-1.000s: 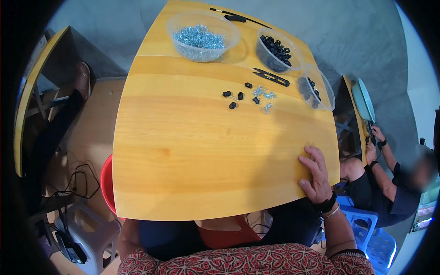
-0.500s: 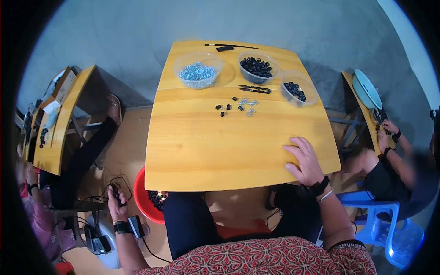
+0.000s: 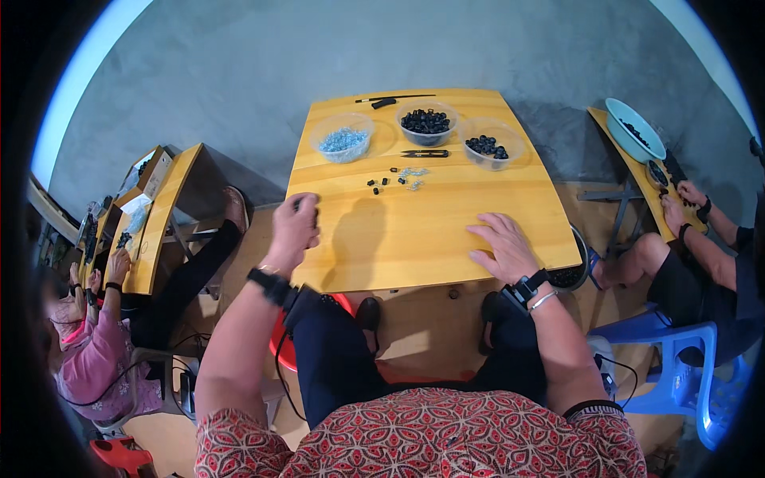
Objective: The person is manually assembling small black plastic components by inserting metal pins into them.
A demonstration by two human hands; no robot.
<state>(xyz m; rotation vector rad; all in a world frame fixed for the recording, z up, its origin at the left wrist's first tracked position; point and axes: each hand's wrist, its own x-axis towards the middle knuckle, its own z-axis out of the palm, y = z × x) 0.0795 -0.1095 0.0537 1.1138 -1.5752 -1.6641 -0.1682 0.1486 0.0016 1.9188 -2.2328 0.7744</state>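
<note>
My left hand (image 3: 293, 231) is raised over the table's left front edge, fingers curled round a black object mostly hidden in the fist. A dark bit of it shows between the fingers; its kind I cannot make out. Fingers spread, my right hand (image 3: 507, 248) rests on the table (image 3: 430, 239) near the right front and holds nothing. Beyond the hands lie several small black parts (image 3: 376, 190) beside a few small shiny metal pieces (image 3: 414, 172). Behind these is a pair of thread snips (image 3: 425, 154), between a tub of bluish metal pieces (image 3: 343, 142) and tubs of black parts (image 3: 426, 122).
A second tub of black parts (image 3: 487, 148) stands at the right. At the back lie a thin dark rod (image 3: 398, 97) and a short black piece (image 3: 383, 103). A red basin (image 3: 283, 347) sits below the left front edge. People work at side tables, one by a blue chair (image 3: 677, 366).
My left hand has come up from low beside the red basin to above the table, still closed round the black object. My right hand stays open on the table. The view has shifted.
</note>
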